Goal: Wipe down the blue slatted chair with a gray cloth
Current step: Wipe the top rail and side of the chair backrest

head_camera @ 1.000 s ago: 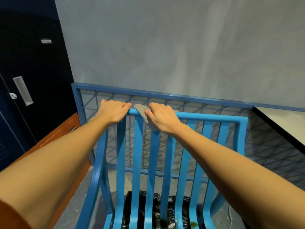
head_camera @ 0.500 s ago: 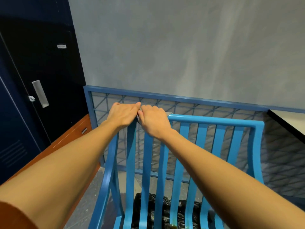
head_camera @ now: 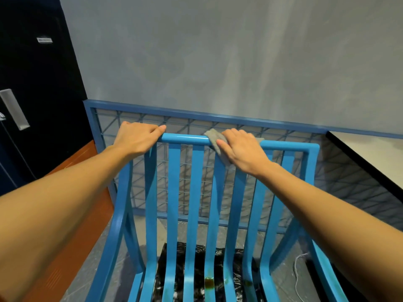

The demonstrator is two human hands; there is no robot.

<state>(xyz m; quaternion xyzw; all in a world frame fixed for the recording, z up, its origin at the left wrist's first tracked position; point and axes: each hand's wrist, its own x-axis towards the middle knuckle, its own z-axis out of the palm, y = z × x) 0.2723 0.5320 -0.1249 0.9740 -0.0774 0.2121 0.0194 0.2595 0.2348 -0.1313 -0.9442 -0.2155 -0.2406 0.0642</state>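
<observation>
The blue slatted chair [head_camera: 174, 192] stands right in front of me, its backrest facing me and its top rail running left to right. My left hand [head_camera: 137, 138] grips the left corner of that top rail. My right hand [head_camera: 242, 152] presses the gray cloth [head_camera: 214, 138] onto the rail near its middle, fingers wrapped over the cloth. A corner of the cloth sticks out to the left of my fingers. Brown stains [head_camera: 210, 282] show on the seat slats at the bottom.
A blue-framed wire mesh panel [head_camera: 196, 115] stands behind the chair against a gray wall. Dark lockers [head_camera: 32, 105] and an orange-brown bench top [head_camera: 82, 203] are on the left. A white table with a black edge [head_camera: 370, 153] is at the right. A black plastic bag [head_camera: 196, 269] lies under the seat.
My right hand has slid the cloth to the right along the top rail, away from my left hand, which stays on the left corner. My view has shifted slightly.
</observation>
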